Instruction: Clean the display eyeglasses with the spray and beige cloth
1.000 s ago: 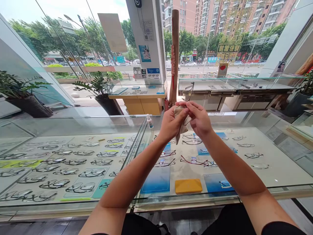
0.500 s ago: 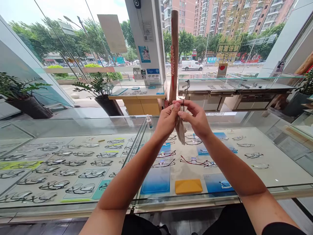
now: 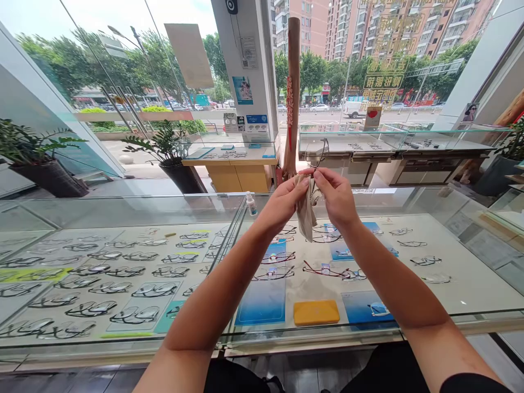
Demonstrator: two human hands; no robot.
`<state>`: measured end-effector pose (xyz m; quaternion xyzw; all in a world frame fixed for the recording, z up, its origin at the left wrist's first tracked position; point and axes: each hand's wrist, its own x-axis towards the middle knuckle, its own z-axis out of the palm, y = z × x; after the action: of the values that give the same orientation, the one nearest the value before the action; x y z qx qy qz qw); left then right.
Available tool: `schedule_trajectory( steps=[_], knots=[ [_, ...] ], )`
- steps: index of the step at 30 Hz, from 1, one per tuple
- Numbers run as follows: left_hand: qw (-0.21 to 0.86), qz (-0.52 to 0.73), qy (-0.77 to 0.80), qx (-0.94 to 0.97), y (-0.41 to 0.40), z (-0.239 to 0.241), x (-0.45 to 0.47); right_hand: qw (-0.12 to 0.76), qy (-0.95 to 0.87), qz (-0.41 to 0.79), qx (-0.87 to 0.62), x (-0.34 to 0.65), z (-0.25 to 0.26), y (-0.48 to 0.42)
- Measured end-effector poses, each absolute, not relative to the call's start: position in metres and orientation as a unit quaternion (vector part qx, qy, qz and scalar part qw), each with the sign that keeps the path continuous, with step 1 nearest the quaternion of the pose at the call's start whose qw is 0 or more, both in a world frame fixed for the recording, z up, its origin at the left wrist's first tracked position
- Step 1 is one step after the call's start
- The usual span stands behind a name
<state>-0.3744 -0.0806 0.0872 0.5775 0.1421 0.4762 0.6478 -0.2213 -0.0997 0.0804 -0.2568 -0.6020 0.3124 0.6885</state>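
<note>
Both my hands are raised over the glass display counter (image 3: 450, 319). My left hand (image 3: 284, 204) pinches a beige cleaning cloth (image 3: 305, 215) that hangs down between the hands. My right hand (image 3: 338, 199) is closed on a thin dark pair of glasses (image 3: 318, 155), whose temple arm sticks up above my fingers. The cloth is pressed against the glasses where the fingertips of both hands meet. The lenses are mostly hidden by my fingers and the cloth.
Under the glass lie several rows of spectacle frames (image 3: 123, 273), blue mats and a yellow case (image 3: 316, 312). A small spray bottle (image 3: 251, 204) stands on the counter left of my hands. Further counters, potted plants (image 3: 172, 147) and a wooden post (image 3: 292, 93) stand behind.
My hands have shifted slightly and the fingers have worked along the glasses. The cloth, bunched in my left hand a second ago, now hangs down looser. The temple arm has tilted.
</note>
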Motion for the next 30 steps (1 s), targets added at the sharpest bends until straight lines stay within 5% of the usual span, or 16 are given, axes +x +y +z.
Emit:
schedule_trajectory(
  steps=[20, 30],
  knots=[
    [0.669, 0.466, 0.144, 0.561, -0.075, 0.091, -0.381, 0.645, -0.67, 0.24, -0.277, -0.212, 0.088, -0.109],
    [0.629, 0.442, 0.155, 0.62, -0.079, 0.091, -0.385, 0.668, -0.609, 0.323, -0.278, -0.213, 0.089, -0.104]
  ],
)
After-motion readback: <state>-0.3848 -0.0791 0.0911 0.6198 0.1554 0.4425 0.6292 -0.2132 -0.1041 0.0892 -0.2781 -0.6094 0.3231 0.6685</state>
